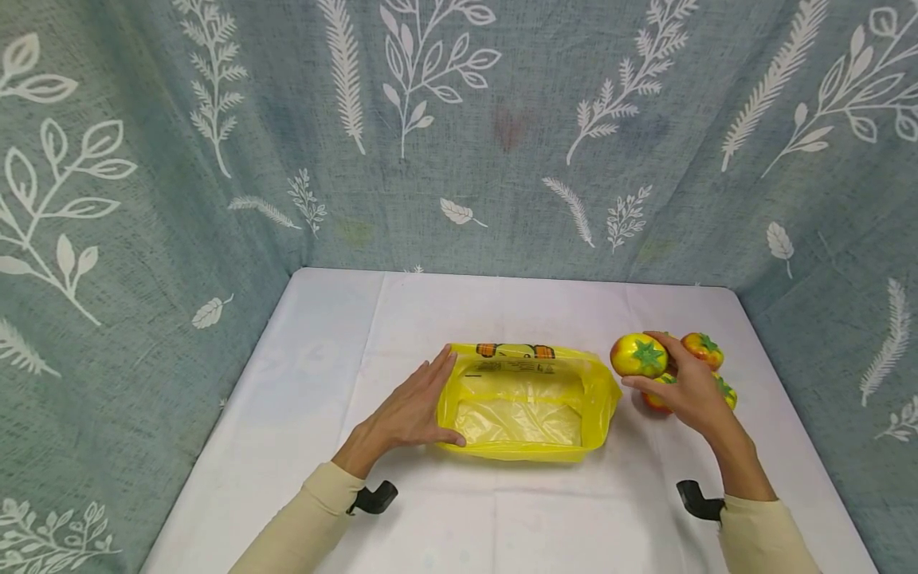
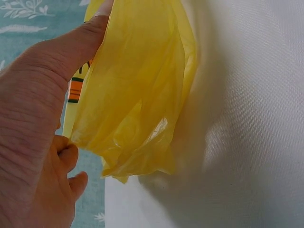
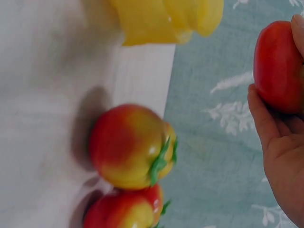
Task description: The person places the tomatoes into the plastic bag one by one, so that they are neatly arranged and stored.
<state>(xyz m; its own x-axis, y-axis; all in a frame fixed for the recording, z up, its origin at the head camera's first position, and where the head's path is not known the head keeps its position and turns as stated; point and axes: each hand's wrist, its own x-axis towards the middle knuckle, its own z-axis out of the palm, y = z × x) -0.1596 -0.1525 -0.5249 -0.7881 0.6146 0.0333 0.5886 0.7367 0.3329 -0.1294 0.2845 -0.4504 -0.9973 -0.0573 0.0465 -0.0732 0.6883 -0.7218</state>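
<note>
A yellow plastic bag [image 1: 519,453] stands on the table with its mouth spread wide and facing up. My left hand [image 1: 412,402] grips its left end, thumb at the front rim and fingers at the back rim. From the left wrist view, the thumb lies against the bag's crinkled wall [image 2: 142,95]. To the right of the bag, my right hand [image 1: 684,387] holds a toy tomato [image 1: 638,355], red and yellow with a green leafy top, raised above the table. Below and behind that hand sit several more toy tomatoes [image 3: 126,147], partly hidden by it in the head view.
A white cloth covers the table [image 1: 459,518]. Blue-green curtains [image 1: 459,199] with white leaf prints enclose the back and both sides. A black camera mount shows at each wrist.
</note>
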